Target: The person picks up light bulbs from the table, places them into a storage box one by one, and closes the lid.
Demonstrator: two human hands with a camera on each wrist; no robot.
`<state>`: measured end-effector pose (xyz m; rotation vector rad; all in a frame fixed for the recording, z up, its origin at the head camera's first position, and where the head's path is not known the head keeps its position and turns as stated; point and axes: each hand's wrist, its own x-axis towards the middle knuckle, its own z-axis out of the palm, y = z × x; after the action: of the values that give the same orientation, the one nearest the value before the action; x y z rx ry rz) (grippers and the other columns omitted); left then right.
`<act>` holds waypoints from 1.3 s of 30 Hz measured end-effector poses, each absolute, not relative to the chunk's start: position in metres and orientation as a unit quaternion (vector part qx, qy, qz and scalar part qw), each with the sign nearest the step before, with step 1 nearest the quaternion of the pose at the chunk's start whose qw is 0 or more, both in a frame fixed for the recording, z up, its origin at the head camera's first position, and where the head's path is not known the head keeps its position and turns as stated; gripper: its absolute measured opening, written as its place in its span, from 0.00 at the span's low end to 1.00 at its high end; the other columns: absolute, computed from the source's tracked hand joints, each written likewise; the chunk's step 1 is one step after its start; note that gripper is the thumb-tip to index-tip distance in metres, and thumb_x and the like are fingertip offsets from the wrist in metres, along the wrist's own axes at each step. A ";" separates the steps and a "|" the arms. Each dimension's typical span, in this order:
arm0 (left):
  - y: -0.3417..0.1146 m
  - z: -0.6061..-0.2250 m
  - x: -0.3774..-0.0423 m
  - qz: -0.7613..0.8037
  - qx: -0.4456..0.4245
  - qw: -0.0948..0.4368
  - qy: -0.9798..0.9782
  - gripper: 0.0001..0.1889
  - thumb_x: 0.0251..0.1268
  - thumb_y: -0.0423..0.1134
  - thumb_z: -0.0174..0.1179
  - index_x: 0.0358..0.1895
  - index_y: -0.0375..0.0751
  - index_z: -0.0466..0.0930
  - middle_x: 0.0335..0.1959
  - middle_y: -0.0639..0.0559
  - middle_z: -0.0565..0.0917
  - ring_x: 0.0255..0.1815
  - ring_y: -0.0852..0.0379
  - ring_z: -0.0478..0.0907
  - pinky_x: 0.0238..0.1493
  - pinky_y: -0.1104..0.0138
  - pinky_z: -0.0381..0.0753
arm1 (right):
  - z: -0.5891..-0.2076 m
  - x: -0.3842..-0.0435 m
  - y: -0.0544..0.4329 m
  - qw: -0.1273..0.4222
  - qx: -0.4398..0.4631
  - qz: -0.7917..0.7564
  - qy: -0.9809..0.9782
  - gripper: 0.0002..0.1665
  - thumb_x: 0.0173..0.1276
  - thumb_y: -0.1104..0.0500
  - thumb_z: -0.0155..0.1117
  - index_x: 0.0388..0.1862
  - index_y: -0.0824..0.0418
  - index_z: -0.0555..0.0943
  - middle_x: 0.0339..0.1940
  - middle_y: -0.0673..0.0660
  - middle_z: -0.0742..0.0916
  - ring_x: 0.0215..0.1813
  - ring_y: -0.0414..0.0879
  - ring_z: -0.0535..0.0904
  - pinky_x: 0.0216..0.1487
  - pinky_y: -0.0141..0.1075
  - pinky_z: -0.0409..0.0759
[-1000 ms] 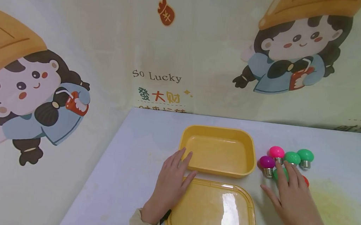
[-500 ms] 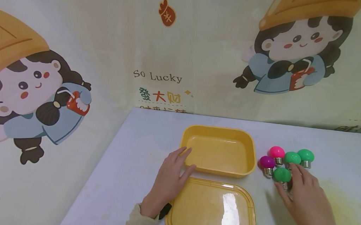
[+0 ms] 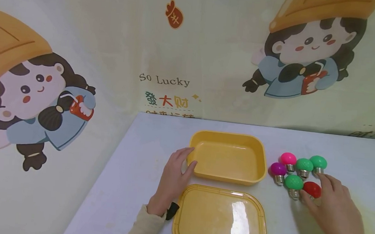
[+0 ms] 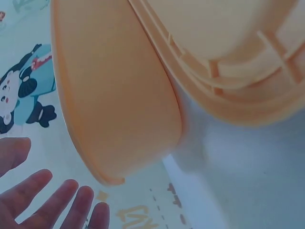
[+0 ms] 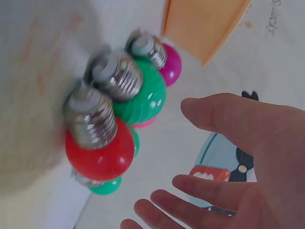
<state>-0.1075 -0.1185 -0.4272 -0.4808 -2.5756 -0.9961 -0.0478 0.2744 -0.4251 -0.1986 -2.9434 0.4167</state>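
My left hand [image 3: 172,178] is beside the left end of a yellow plastic box [image 3: 228,159], its fingers relaxed near the rim. In the left wrist view a gap shows between the fingers [image 4: 59,202] and the box wall [image 4: 119,95]. To the right, my right hand [image 3: 342,208] hovers over a red light bulb [image 3: 312,189], thumb and fingers spread with nothing between them. The right wrist view shows the red bulb [image 5: 100,152] lying with its silver screw base toward the camera. A green bulb [image 3: 294,182] lies close to its left.
Behind these lie a purple bulb [image 3: 278,169], a pink bulb [image 3: 288,158] and two more green bulbs, one in the middle [image 3: 304,164] and one at the right [image 3: 318,162]. A yellow lid [image 3: 212,222] lies flat in front of the box. A printed cloth [image 3: 219,53] hangs behind the white table.
My right hand has moved right, off the bulbs it covered, so the front green bulb and the red bulb show more. The left hand has shifted slightly left along the box.
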 end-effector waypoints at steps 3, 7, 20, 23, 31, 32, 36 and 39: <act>-0.120 -0.428 -0.111 -0.366 -0.164 0.166 -0.901 0.22 0.73 0.45 0.59 0.66 0.47 0.75 0.63 0.50 0.77 0.65 0.50 0.73 0.63 0.52 0.77 | -0.427 -0.049 0.282 0.076 -0.072 0.142 -0.984 0.48 0.53 0.57 0.77 0.63 0.83 0.64 0.57 0.84 0.67 0.56 0.77 0.62 0.45 0.72 0.72; -0.122 -0.428 -0.117 -0.391 -0.159 0.161 -0.892 0.21 0.72 0.43 0.60 0.65 0.47 0.76 0.62 0.50 0.78 0.63 0.51 0.75 0.60 0.54 0.79 | -0.430 -0.053 0.291 0.042 -0.101 0.148 -0.983 0.46 0.56 0.57 0.75 0.63 0.83 0.63 0.56 0.84 0.66 0.55 0.77 0.62 0.46 0.72 0.73; -0.126 -0.431 -0.135 -0.441 -0.143 0.150 -0.873 0.20 0.69 0.37 0.63 0.63 0.40 0.77 0.58 0.49 0.81 0.54 0.52 0.79 0.51 0.60 0.84 | -0.438 -0.064 0.307 -0.042 -0.138 0.159 -0.977 0.45 0.60 0.54 0.73 0.60 0.83 0.62 0.50 0.83 0.69 0.50 0.76 0.67 0.43 0.66 0.79; -0.127 -0.434 -0.139 -0.449 -0.140 0.146 -0.871 0.20 0.69 0.36 0.62 0.63 0.39 0.78 0.57 0.47 0.81 0.54 0.51 0.79 0.50 0.60 0.84 | -0.439 -0.067 0.309 -0.058 -0.138 0.166 -0.975 0.45 0.61 0.53 0.72 0.61 0.83 0.62 0.50 0.83 0.70 0.50 0.75 0.68 0.42 0.64 0.80; -0.128 -0.439 -0.144 -0.468 -0.120 0.121 -0.867 0.20 0.70 0.35 0.61 0.63 0.39 0.77 0.58 0.47 0.81 0.55 0.49 0.79 0.50 0.60 0.85 | -0.440 -0.072 0.314 -0.066 -0.112 0.186 -0.974 0.40 0.63 0.54 0.70 0.60 0.82 0.65 0.49 0.81 0.74 0.46 0.72 0.73 0.40 0.61 0.81; -0.128 -0.440 -0.145 -0.470 -0.117 0.120 -0.867 0.20 0.70 0.35 0.61 0.63 0.40 0.77 0.58 0.47 0.81 0.55 0.49 0.79 0.50 0.61 0.85 | -0.440 -0.072 0.314 -0.074 -0.109 0.190 -0.973 0.40 0.64 0.54 0.70 0.60 0.82 0.65 0.49 0.81 0.75 0.46 0.72 0.73 0.40 0.60 0.82; -0.128 -0.441 -0.146 -0.473 -0.107 0.119 -0.866 0.19 0.69 0.34 0.62 0.62 0.40 0.78 0.57 0.48 0.82 0.54 0.50 0.80 0.50 0.62 0.85 | -0.436 -0.074 0.314 -0.102 -0.096 0.204 -0.969 0.38 0.67 0.54 0.68 0.60 0.83 0.65 0.50 0.82 0.75 0.47 0.73 0.74 0.40 0.57 0.83; -0.128 -0.443 -0.146 -0.474 -0.094 0.122 -0.867 0.19 0.68 0.33 0.62 0.61 0.40 0.79 0.56 0.48 0.82 0.51 0.51 0.81 0.49 0.62 0.85 | -0.435 -0.075 0.314 -0.114 -0.088 0.212 -0.967 0.37 0.68 0.55 0.66 0.59 0.84 0.65 0.50 0.82 0.75 0.47 0.72 0.75 0.40 0.56 0.84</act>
<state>-0.1464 -0.1283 -0.4429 -0.2748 -2.5310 -1.3840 -0.0751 0.3140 -0.4352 -0.2986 -3.2796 0.7179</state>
